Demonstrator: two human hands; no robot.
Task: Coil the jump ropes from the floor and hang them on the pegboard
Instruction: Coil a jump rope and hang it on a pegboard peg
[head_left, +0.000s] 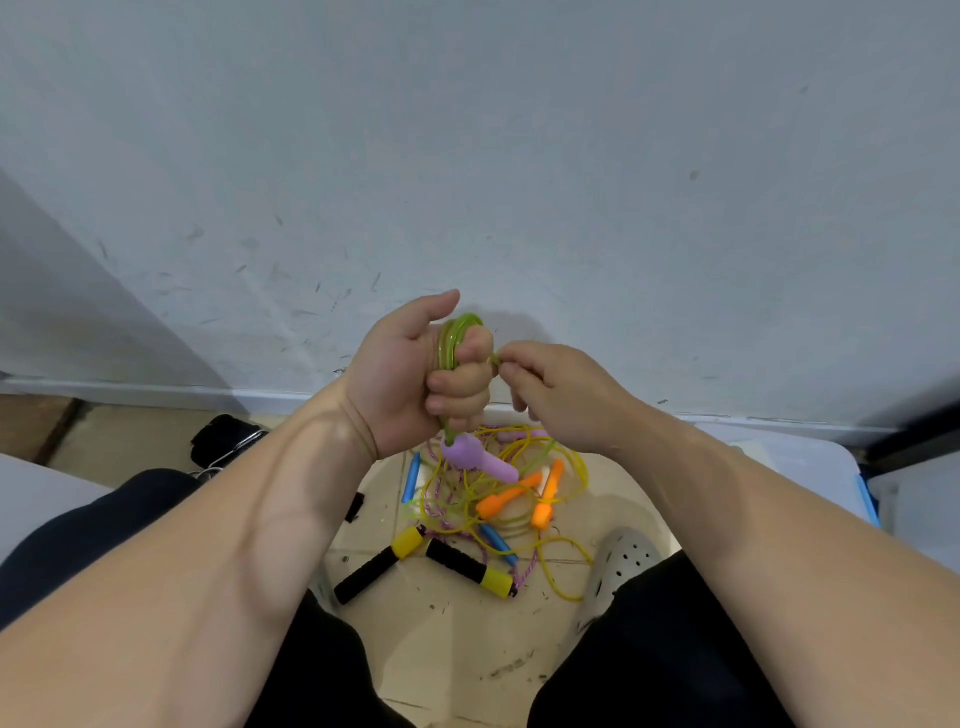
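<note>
Your left hand grips the green rope coiled in its fist, purple handle dangling below; your right hand pinches the loose strand beside it — wrap it snugly round the bundle, while other ropes lie tangled on the floor

Moderately bright, diffuse light. Soft shadows lie on the white wall: a broad grey wedge at left, a faint patch behind the left hand and its green jump rope. Wide-angle distortion swells both forearms toward the lower corners; detail is slightly soft.
</note>
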